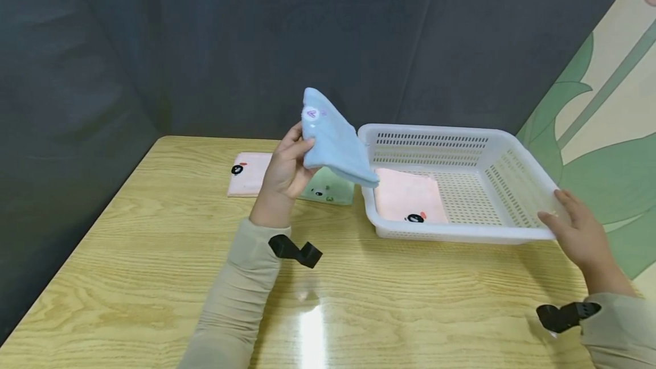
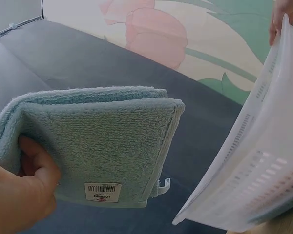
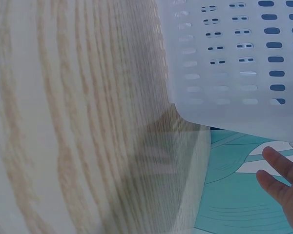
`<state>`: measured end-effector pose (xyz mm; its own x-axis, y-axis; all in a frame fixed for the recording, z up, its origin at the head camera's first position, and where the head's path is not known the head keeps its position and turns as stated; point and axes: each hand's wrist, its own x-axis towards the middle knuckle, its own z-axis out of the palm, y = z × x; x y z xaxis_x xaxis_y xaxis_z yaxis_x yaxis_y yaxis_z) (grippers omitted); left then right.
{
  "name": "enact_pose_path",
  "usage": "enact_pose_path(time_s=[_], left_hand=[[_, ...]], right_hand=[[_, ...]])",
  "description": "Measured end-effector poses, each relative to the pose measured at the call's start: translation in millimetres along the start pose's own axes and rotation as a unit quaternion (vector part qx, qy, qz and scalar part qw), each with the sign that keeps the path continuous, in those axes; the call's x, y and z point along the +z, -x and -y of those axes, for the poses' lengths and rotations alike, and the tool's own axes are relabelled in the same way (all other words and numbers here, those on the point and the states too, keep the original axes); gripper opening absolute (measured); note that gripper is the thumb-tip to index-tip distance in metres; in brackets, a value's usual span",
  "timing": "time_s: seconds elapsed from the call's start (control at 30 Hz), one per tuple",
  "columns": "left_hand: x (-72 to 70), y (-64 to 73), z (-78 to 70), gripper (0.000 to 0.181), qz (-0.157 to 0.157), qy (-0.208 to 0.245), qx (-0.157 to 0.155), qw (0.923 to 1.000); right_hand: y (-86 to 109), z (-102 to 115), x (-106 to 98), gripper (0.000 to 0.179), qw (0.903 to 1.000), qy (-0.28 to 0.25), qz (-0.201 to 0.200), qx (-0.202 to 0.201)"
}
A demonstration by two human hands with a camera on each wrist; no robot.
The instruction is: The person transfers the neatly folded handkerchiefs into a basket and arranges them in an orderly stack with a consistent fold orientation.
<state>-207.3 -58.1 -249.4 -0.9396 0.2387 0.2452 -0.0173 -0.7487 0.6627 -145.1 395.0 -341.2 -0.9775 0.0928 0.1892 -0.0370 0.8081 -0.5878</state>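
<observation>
My left hand pinches a folded light-blue towel by one side and holds it up above the table, at the left end of a white plastic basket. A small label with a barcode and a white hanging loop show on the towel in the left wrist view. On the other side, my right hand grips the basket at its right near corner. Inside the basket, at the left, lies a folded pink towel with a black embroidered spot.
Behind my left hand, another folded pink towel and a green towel lie on the wooden table. A dark curtain hangs along the back edge. At the right stands a wall with a leaf pattern.
</observation>
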Motion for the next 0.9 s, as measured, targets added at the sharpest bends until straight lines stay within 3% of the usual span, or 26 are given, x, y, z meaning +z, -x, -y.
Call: enact_pose_path(time_s=[0.43, 0.9], left_hand=[[14.4, -8.5, 19.6, 0.03, 0.003, 0.007, -0.023, 0.9997], [22.7, -20.7, 52.8, 0.03, -0.01, 0.011, -0.048, 0.9987]], right_hand=[[-0.3, 0.6, -0.4, 0.06, 0.9999, 0.006, 0.003, 0.008], [-0.1, 1.3, -0.8, 0.06, 1.0, -0.003, 0.0, 0.008]])
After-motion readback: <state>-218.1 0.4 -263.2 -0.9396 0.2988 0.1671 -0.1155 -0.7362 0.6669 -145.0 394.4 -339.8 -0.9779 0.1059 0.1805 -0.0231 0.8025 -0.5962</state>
